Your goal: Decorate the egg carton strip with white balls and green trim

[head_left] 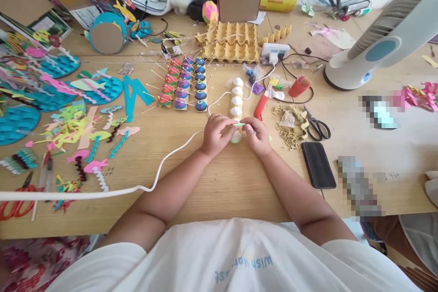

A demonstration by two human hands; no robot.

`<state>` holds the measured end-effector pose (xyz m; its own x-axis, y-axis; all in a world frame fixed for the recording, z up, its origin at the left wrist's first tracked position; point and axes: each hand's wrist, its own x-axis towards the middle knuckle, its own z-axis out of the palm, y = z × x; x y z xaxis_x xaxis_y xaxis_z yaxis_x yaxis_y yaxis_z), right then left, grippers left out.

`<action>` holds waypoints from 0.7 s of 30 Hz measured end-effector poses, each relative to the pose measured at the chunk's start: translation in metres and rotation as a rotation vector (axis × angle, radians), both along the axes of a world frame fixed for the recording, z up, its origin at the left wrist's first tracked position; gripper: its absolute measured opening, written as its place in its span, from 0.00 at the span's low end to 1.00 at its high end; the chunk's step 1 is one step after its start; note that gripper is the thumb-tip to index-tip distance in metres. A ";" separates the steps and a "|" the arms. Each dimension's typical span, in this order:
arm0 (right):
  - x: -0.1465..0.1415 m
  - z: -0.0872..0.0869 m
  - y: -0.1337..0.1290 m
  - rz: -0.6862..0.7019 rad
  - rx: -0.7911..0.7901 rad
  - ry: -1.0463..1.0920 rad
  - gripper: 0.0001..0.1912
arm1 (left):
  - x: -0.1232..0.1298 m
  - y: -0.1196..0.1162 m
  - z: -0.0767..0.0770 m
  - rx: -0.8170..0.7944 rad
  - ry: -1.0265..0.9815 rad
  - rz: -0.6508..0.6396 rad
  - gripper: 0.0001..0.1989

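Observation:
My left hand (217, 134) and my right hand (258, 137) meet in front of me, each with thumb and fingertips pinched on a small green piece (238, 124) that looks like modelling clay. Just beneath it runs an upright-cupped strip of egg carton (237, 100), its bumps capped in white. The nearest bump (236, 138) shows between my hands with a pale green tint; the fingers partly cover the bumps around it. To the left stand three rows of painted egg-carton bumps (183, 83), red, purple and blue, with thin pins sticking out.
A white cable (181, 148) crosses left of my hands. Rightward lie a red-handled tool (261, 107), black scissors (317, 127), a phone (319, 165) and a white fan (369, 50). Paper fish cutouts (77, 123) crowd the left; egg trays (232, 41) lie behind.

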<state>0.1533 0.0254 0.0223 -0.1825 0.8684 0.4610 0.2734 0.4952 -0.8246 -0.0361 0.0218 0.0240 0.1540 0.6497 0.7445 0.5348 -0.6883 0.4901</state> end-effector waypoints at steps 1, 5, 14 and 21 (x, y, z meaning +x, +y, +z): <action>0.001 -0.001 0.000 -0.002 -0.008 0.003 0.24 | 0.000 0.001 0.000 -0.001 -0.014 -0.012 0.09; -0.001 -0.002 -0.002 0.011 0.001 0.002 0.22 | 0.001 0.003 -0.003 -0.057 -0.013 -0.038 0.10; -0.004 0.001 -0.004 0.004 0.067 -0.009 0.11 | 0.001 0.001 -0.002 -0.102 -0.083 -0.079 0.10; -0.003 0.000 -0.004 -0.004 0.004 0.004 0.15 | 0.002 -0.004 0.002 -0.164 -0.102 -0.114 0.10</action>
<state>0.1506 0.0217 0.0227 -0.1768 0.8675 0.4649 0.2723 0.4970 -0.8239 -0.0337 0.0178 0.0260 0.1625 0.7460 0.6458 0.4002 -0.6481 0.6479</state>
